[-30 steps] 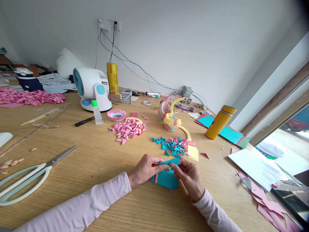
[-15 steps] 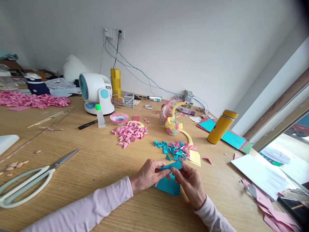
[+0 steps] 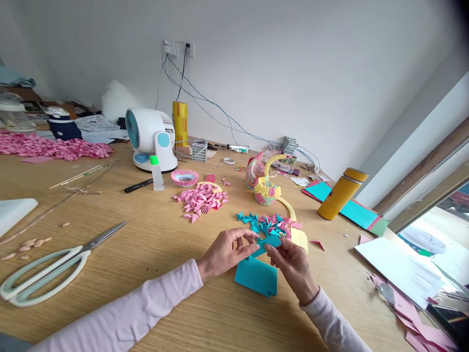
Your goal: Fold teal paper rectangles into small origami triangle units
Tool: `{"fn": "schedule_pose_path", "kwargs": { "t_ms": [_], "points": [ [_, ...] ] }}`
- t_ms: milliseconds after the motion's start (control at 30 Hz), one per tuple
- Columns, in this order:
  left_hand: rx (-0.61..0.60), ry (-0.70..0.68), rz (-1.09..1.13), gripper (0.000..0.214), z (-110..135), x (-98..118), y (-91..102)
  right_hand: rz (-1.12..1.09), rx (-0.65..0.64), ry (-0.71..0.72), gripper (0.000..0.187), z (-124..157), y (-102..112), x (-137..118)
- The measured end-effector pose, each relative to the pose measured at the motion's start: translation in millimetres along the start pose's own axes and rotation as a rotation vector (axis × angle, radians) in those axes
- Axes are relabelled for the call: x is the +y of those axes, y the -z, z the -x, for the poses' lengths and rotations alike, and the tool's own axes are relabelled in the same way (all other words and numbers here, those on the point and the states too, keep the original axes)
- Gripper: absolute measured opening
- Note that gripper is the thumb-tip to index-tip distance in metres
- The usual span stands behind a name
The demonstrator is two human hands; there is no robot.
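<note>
1. Here are the blue sheets (image 3: 255, 277), flat on the wooden table (image 3: 223, 322), and everything gets its place from them. Just beyond their far edge, the blue strip (image 3: 270, 240) is held up between two bare hands.
2. Right hand (image 3: 295, 266), beyond the sheets' right corner: thumb and fingers pinched on the strip's right end, and that looks like the firm hold.
3. Left hand (image 3: 223, 254), out to the left of the sheets: thumb and forefinger spread apart at the strip's other end; whether a fingertip touches the paper, I can't tell.
4. Now the key relation: from the right-hand pinch, the strip reaches leftward to the left fingertips. Right hand nearer, gripping it; left right beside.
5. And its line? The long axis slants, left end lower and closer to the sheets, right end pointing up and away.
6. Farther beyond the sheets, blue and pink folded pieces (image 3: 269, 225); yellow paper (image 3: 299, 239) beyond their right side; scissors (image 3: 85, 248) well to their left.
</note>
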State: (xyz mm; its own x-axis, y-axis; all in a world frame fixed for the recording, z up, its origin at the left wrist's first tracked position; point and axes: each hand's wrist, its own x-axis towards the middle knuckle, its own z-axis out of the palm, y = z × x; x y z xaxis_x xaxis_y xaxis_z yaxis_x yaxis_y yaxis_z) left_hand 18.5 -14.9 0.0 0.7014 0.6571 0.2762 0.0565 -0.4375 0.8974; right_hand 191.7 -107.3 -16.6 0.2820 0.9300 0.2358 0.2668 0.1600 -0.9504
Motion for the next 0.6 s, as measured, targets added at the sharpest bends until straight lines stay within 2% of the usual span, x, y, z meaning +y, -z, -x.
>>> {"fn": "schedule_pose_path", "kwargs": {
  "t_ms": [167, 300, 400, 500, 600],
  "points": [
    [-0.027, 0.003, 0.039, 0.021, 0, -2, -3.1, 0.012, -0.011, -0.024, 0.035, -1, -11, -3],
    [-0.053, 0.01, 0.099, 0.019, 0, -1, -1.4, -0.032, -0.03, -0.06, 0.036, -4, -9, -7],
    [-0.087, 0.024, 0.145, 0.021, -1, -2, -1.0, -0.122, 0.075, -0.033, 0.034, -9, -3, -9],
    [-0.061, 0.047, 0.213, 0.025, -1, -6, -2.8, -0.18, 0.206, 0.0, 0.035, -10, 1, -9],
    [-0.002, 0.066, 0.306, 0.027, -1, -9, -5.3, -0.117, 0.12, -0.032, 0.036, -5, -4, -9]
  ]
}}
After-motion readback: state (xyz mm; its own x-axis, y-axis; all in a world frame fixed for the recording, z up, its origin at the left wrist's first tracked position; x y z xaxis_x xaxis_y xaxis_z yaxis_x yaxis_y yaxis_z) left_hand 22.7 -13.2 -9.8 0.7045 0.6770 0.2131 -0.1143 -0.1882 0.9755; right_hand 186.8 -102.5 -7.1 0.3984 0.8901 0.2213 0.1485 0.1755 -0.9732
